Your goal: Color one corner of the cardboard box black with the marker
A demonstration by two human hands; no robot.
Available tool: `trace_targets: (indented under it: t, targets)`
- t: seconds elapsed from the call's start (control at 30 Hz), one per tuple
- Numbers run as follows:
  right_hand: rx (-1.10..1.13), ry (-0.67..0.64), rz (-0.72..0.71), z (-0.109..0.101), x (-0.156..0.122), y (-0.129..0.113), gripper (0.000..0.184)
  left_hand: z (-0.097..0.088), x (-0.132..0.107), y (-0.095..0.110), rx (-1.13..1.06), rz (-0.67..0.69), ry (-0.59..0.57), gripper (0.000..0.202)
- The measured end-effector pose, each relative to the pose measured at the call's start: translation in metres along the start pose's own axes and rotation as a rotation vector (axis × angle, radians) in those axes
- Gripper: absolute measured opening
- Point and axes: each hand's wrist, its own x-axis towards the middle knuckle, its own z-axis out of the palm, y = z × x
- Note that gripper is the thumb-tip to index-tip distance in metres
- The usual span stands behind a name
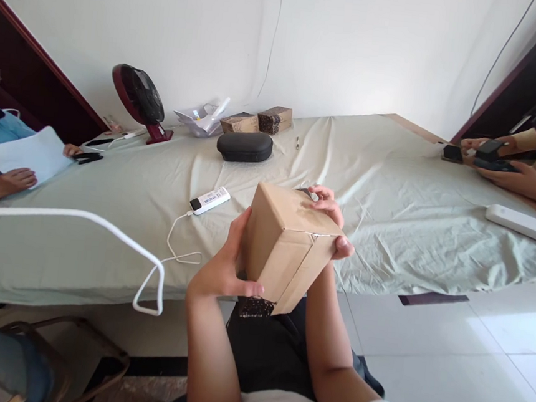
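A brown cardboard box [287, 246] is held tilted between my two hands, near the table's front edge and above my lap. My left hand [225, 260] grips its left side, the thumb lying along the lower front edge. From the right, my right hand [330, 216] holds the box, fingers over the top and thumb at the right corner. Black scribbled marking shows at the box's lower left corner. The box's underside and far side are hidden. Beyond the box lies a white device [210, 200] with a white cable plugged into it.
A cloth-covered table [388, 218] bears a black case [244, 146], two small boxes [275, 120], a plastic basket [200, 123], a fan [140, 99] and a long white device [523, 224]. One person holds paper [28, 155] at left; another's hands [506, 162] hold dark objects at right.
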Motion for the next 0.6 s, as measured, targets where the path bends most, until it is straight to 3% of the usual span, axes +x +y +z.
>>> trace_targets:
  t: [0.1,0.2,0.27,0.33,0.4,0.47,0.53,0.6]
  targets:
    - [0.020,0.042,-0.023,-0.003,0.000,0.000,0.097,0.002,0.000,0.004,0.079,0.020,0.102,0.135]
    - [-0.042,0.034,0.051,-0.011,0.001,-0.013,0.079,0.006,-0.001,0.011,0.363,-0.019,0.320,0.136]
    - [-0.044,-0.094,0.080,-0.017,0.003,-0.026,0.074,0.010,-0.001,0.018,0.587,-0.061,0.412,0.131]
    - [-0.060,-0.274,0.128,-0.020,0.004,-0.039,0.081,0.014,-0.001,0.026,0.720,-0.072,0.413,0.123]
    - [-0.104,-0.382,0.235,-0.020,0.005,-0.047,0.094,0.016,-0.001,0.031,0.766,-0.059,0.382,0.119]
    - [-0.119,-0.399,0.342,-0.019,0.005,-0.046,0.097,0.015,0.000,0.030,0.761,-0.063,0.364,0.115]
    - [-0.073,-0.344,0.386,-0.019,0.005,-0.041,0.089,0.009,-0.001,0.022,0.685,-0.055,0.417,0.103]
    - [-0.016,-0.227,0.388,-0.020,0.004,-0.034,0.077,0.000,-0.004,0.009,0.567,-0.026,0.564,0.085]
